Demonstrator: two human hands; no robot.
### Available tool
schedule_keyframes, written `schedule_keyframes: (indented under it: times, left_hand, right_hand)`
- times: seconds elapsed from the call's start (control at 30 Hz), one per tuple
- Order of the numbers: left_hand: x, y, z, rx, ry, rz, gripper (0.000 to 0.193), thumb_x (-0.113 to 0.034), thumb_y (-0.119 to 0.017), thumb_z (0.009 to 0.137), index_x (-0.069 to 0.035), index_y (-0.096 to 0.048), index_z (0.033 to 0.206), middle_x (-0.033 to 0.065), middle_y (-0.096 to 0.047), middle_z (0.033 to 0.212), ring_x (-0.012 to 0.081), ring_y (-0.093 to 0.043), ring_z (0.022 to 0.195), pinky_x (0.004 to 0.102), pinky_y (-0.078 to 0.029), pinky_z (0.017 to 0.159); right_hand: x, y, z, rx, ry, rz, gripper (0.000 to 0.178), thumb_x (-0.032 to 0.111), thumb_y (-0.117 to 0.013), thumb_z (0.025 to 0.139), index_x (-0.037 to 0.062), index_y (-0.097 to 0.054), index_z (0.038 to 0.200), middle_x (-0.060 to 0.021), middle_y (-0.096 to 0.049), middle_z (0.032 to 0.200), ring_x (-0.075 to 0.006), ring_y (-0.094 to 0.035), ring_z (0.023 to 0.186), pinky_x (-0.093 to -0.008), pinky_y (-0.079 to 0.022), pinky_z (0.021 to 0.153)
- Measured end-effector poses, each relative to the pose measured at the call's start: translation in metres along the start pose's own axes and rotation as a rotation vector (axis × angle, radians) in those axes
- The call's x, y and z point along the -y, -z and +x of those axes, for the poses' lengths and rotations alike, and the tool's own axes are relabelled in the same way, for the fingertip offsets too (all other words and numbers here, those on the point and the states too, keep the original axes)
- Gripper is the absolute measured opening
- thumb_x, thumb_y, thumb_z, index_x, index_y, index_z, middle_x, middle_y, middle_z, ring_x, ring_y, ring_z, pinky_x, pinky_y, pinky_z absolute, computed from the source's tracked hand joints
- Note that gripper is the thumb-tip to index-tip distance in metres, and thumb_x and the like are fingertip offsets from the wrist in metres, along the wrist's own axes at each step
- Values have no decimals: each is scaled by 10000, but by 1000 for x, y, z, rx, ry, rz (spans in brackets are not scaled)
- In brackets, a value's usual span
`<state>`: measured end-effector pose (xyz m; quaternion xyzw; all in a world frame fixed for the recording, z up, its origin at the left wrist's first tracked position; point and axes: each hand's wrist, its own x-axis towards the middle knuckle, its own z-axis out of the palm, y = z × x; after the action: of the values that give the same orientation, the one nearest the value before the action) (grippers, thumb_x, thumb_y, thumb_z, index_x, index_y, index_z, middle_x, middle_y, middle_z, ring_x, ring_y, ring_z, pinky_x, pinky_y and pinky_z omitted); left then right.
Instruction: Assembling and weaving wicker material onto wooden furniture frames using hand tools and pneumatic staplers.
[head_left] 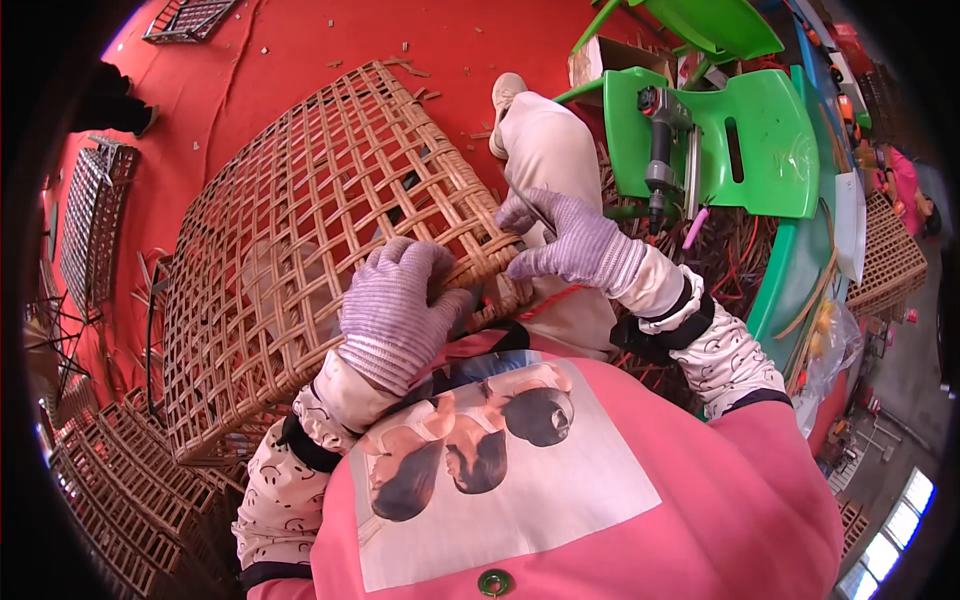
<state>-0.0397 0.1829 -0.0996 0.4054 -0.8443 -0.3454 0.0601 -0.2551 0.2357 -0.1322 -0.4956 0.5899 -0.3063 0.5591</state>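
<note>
Brown wicker panel (pixel 305 240), edge grasped by left hand (pixel 393 308), presumably for steadiness; dark slender item (pixel 533 207) held by right hand (pixel 580 240) at panel's corner.

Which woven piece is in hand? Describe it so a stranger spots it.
Find the pink shirt at the bottom; above it are the gloved left hand and right hand. Both are near one corner of the large brown lattice. Unlike the woven pieces stacked lower left, it has both hands on it.

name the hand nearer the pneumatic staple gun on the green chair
Right. In view, the right hand is below-left of the pneumatic staple gun; the left hand is farther below-left, against the wicker frame.
</note>
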Motion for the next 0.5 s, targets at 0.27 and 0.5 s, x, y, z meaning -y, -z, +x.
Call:
schedule_keyframes:
  times: [0.27, 0.5]
  left_hand:
    - [-13, -1, 18, 152, 104, 7, 234, -83, -645, 674, -43, -548, 883, 150, -591, 827, 328, -580, 791, 398, -458, 685]
    - [-4, -4, 14, 171, 109, -43, 132, -60, -607, 693, -49, -562, 817, 147, -614, 772, 321, -595, 760, 398, -468, 671]
  right_hand:
    - [20, 5, 9, 56, -72, -389, 380, 222, -757, 605, 39, -526, 845, -100, -559, 776, -217, -546, 742, -318, -437, 697]
    - [22, -3, 15, 105, 43, -454, 355, 211, -743, 624, 27, -522, 832, -128, -563, 757, -243, -558, 723, -331, -439, 670]
